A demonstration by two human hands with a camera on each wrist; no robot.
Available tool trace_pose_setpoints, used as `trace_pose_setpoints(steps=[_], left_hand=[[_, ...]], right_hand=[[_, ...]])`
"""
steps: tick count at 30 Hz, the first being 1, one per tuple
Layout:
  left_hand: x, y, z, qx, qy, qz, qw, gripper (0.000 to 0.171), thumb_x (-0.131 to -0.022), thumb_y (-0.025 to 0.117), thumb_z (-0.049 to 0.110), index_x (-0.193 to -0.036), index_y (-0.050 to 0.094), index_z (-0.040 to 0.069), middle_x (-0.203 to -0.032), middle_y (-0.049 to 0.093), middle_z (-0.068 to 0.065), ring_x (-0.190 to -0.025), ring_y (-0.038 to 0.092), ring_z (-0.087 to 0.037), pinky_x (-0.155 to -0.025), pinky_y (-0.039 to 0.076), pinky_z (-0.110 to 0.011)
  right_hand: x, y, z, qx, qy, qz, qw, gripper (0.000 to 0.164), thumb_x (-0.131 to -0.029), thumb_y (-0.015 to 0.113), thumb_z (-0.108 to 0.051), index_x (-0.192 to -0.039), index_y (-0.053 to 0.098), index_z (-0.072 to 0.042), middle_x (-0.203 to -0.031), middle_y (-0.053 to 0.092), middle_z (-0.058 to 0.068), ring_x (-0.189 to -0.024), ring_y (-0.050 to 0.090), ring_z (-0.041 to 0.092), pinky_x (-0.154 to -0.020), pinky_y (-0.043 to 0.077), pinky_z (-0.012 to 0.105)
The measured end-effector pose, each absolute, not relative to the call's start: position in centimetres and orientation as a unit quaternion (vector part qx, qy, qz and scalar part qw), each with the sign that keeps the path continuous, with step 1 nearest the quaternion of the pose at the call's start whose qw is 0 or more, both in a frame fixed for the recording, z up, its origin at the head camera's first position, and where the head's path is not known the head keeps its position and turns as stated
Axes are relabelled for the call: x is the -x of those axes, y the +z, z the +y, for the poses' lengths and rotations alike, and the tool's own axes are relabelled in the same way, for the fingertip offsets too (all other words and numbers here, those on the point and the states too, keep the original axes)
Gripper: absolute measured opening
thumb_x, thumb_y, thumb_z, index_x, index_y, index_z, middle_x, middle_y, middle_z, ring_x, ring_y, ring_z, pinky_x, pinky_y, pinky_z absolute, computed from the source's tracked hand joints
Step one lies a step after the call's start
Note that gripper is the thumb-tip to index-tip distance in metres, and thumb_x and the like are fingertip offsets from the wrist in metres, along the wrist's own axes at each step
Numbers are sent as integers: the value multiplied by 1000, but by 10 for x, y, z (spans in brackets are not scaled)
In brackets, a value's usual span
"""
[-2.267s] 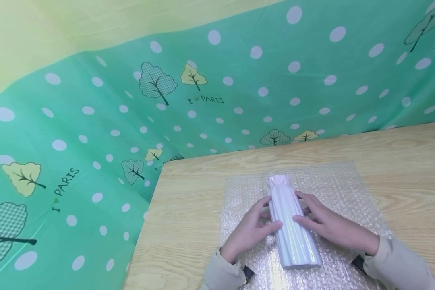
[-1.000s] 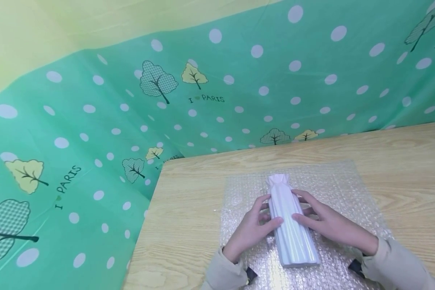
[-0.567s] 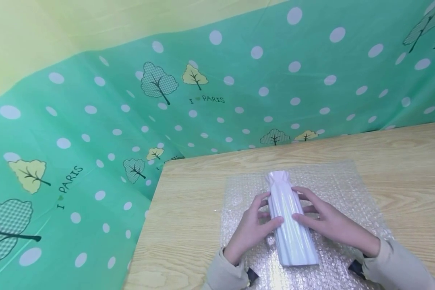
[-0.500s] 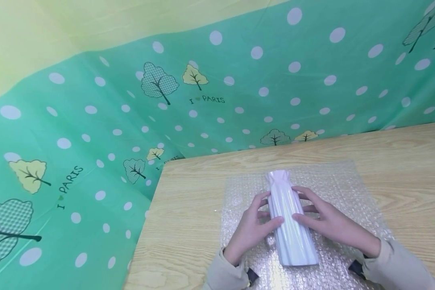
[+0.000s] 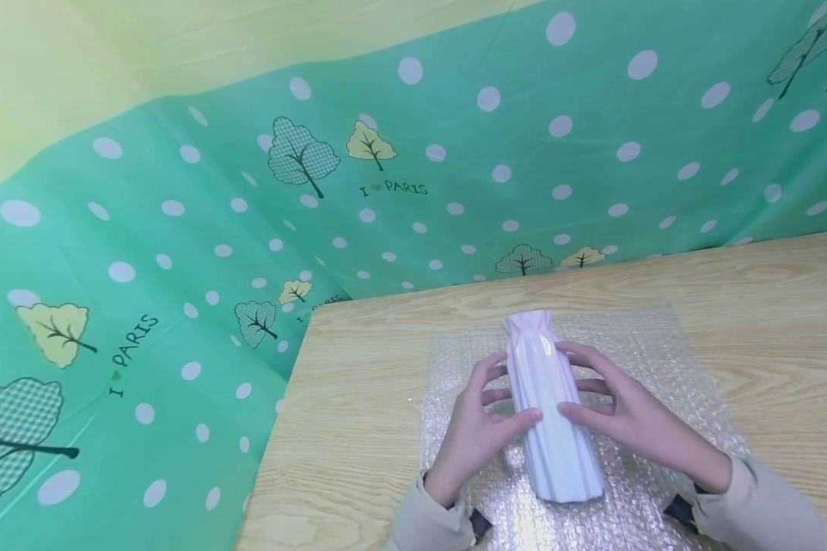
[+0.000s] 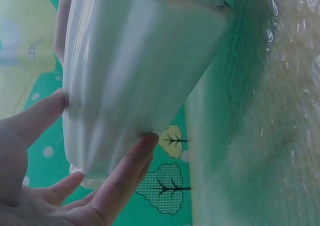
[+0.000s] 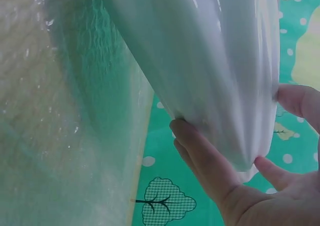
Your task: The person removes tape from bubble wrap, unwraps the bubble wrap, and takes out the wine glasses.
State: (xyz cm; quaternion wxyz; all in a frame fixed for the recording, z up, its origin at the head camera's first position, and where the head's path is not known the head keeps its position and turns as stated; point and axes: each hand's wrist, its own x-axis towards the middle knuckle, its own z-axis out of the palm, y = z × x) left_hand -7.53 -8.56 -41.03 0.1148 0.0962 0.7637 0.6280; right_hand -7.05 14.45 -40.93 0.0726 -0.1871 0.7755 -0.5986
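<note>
A glossy, fluted vase [image 5: 547, 405], pinkish at its gathered neck and pale blue toward the base, slants with its neck end raised and pointing away from me. My left hand [image 5: 478, 421] grips its left side, thumb on top and fingers curled along the flank. On the other side my right hand [image 5: 627, 413] holds it the same way. Both wrist views show the vase [image 6: 125, 70] tilted up, its neck end above the sheet and its base low near it. Beneath it lies a sheet of clear bubble wrap [image 5: 641, 344].
The bubble wrap is spread flat over a light wood-grain table [image 5: 358, 413]. Behind and to the left hangs a green curtain [image 5: 413, 222] with white dots and printed trees. Black straps [image 5: 480, 525] show at the sleeve cuffs.
The vase lay flat on the bubble wrap between both hands earlier. Now its neck end has risen and tilted up, and both hands have lifted slightly with it.
</note>
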Motion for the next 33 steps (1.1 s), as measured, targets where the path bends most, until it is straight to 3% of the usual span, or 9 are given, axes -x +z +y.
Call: trace_pose_setpoints(steps=[4,11,20,27,33], left_hand=[[75,-409,-84,-92,637,758,110,83,-78,84,18,-145,40,40,-139,53,4,-111,62,-16,-82,60,-29],[74,-406,-82,-101,639,756,98,80,-78,85,17,-146,44,27,-141,53,0,-114,63,-21,-82,60,-28],[72,-405,-84,-111,639,757,77,75,-78,85,17,-144,49,24,-145,50,0,-117,62,-25,-80,61,-29],[72,-404,-83,-113,653,745,70,75,-77,85,13,-142,50,25,-145,50,0,-119,62,-28,-82,61,-32],[71,-403,-81,-103,670,732,71,76,-76,84,9,-142,49,25,-146,48,-3,-117,63,-28,-83,61,-34]], right_hand=[[71,-409,144,187,-607,769,67,79,-93,71,-15,-157,25,-20,-153,29,28,-120,50,57,-84,61,38],[72,-408,146,185,-627,754,67,84,-90,73,-12,-157,24,-20,-149,32,29,-122,50,57,-84,61,37],[71,-407,144,168,-643,745,59,85,-85,77,-8,-153,26,-4,-147,36,30,-119,52,54,-84,61,36],[70,-404,145,161,-650,740,61,83,-84,78,-8,-152,30,-4,-148,35,28,-122,51,54,-86,60,36],[70,-402,145,164,-642,748,47,78,-86,78,-11,-150,34,-10,-144,43,24,-122,52,50,-88,60,35]])
